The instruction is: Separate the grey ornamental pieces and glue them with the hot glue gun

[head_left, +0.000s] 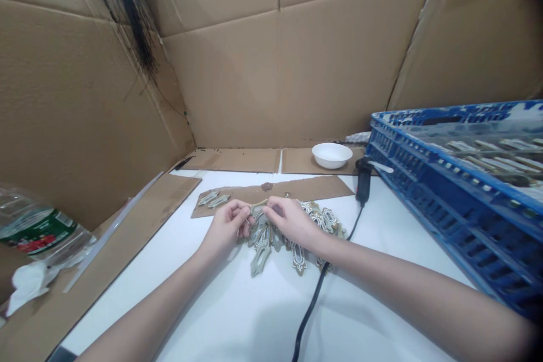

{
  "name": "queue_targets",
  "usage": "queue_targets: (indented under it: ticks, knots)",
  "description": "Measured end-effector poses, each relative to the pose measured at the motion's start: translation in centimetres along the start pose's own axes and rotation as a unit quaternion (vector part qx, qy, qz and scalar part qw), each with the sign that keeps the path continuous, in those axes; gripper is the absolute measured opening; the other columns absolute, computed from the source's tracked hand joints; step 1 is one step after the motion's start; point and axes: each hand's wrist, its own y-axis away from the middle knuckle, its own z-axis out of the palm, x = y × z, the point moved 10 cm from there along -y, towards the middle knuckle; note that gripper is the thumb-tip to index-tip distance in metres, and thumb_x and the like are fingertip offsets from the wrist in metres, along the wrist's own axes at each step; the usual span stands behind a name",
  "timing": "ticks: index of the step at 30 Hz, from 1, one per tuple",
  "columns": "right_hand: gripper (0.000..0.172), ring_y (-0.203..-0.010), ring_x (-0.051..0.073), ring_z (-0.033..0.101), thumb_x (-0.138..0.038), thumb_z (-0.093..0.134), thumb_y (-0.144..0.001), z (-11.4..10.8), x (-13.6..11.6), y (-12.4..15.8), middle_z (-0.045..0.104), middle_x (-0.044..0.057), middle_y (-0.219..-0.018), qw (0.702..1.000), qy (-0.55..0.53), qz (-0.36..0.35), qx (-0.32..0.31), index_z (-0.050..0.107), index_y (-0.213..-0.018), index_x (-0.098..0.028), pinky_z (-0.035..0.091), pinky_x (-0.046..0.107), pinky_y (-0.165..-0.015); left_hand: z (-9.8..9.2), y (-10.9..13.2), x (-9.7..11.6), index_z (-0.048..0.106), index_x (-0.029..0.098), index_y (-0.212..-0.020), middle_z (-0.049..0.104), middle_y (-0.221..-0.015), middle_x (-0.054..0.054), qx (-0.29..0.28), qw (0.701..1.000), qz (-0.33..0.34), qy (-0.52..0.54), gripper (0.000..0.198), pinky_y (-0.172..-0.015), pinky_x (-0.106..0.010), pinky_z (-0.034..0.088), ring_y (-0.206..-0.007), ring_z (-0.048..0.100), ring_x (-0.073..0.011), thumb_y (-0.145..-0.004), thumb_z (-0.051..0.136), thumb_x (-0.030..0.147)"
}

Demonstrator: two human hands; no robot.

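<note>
My left hand (233, 219) has its thumb and fingers pinched at the left end of a flat ornate plate (258, 204). At the plate's other end, my right hand (291, 219) is pinched closed, palm down; its fingers partly hide the plate. Right below both hands lies a pile of similar ornate plates (261, 257), grey and white with gold edges and long slots. Two more ornate plates (219, 201) rest side by side on a cardboard strip (314, 188) behind my left hand.
A white bowl (332, 155) stands at the back. Beside it, a black corded device (363, 181) trails its cable (316, 294) under my right forearm. A blue crate (445, 203) holding more plates fills the right side. A plastic bottle (40, 232) and white tissue (31, 283) lie left.
</note>
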Motion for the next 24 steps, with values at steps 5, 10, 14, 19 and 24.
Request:
queue_targets:
  ticks: [5, 10, 14, 19, 24]
  knots:
    - [0.022, -0.05, 0.01, 0.041, -0.026, 0.042, -0.078, -0.3, 0.5, 0.0, 0.046, -0.003, -0.053, 0.999, 0.036, 0.027, 0.014, 0.041, -0.057, -0.018, 0.027, 0.02, -0.049, 0.5, 0.3, 0.5, 0.051, 0.014, -0.085, 0.056, -0.065, 0.0, -0.01, 1.0, 0.025, -0.015, 0.02, -0.045, -0.018, 0.033, -0.047, 0.043, -0.0061, -0.081, 0.047, 0.033]
    - [0.025, -0.048, 0.009, 0.038, -0.029, 0.046, -0.076, -0.8, 0.7, 0.0, 0.043, -0.004, -0.05, 0.996, 0.062, 0.053, 0.034, 0.037, -0.055, -0.018, 0.024, 0.021, -0.047, 0.7, 0.6, 1.0, 0.052, 0.015, -0.088, 0.056, -0.065, 0.001, -0.017, 0.998, 0.047, -0.034, 0.02, -0.046, -0.018, 0.034, -0.048, 0.044, -0.0066, -0.082, 0.045, 0.034]
    - [0.028, -0.048, 0.009, 0.036, -0.032, 0.047, -0.076, -1.1, 0.7, 0.0, 0.041, -0.005, -0.049, 0.996, 0.057, 0.055, 0.048, 0.034, -0.054, -0.018, 0.023, 0.021, -0.047, 0.7, 0.7, 1.3, 0.052, 0.016, -0.089, 0.057, -0.065, 0.001, -0.01, 0.998, 0.054, -0.037, 0.02, -0.047, -0.018, 0.035, -0.049, 0.045, -0.0067, -0.081, 0.046, 0.033]
    - [0.029, -0.049, 0.008, 0.035, -0.034, 0.048, -0.075, -0.9, 0.8, -0.2, 0.037, -0.005, -0.05, 0.997, -0.019, 0.058, 0.041, 0.035, -0.054, -0.018, 0.026, 0.02, -0.048, -0.2, 0.2, 0.8, 0.051, 0.015, -0.083, 0.059, -0.065, 0.0, 0.029, 0.998, 0.04, -0.033, 0.02, -0.048, -0.02, 0.038, -0.048, 0.049, -0.0076, -0.079, 0.047, 0.034]
    - [0.023, -0.044, 0.008, 0.036, -0.031, 0.044, -0.077, 0.3, 1.6, -0.3, 0.038, -0.006, -0.048, 0.987, -0.127, 0.098, -0.011, 0.045, -0.06, -0.017, 0.028, 0.02, -0.047, -3.9, -1.1, -1.1, 0.048, 0.014, -0.074, 0.06, -0.063, -0.003, 0.118, 0.992, 0.0, -0.053, 0.023, -0.047, -0.021, 0.039, -0.046, 0.051, -0.0087, -0.074, 0.049, 0.037]
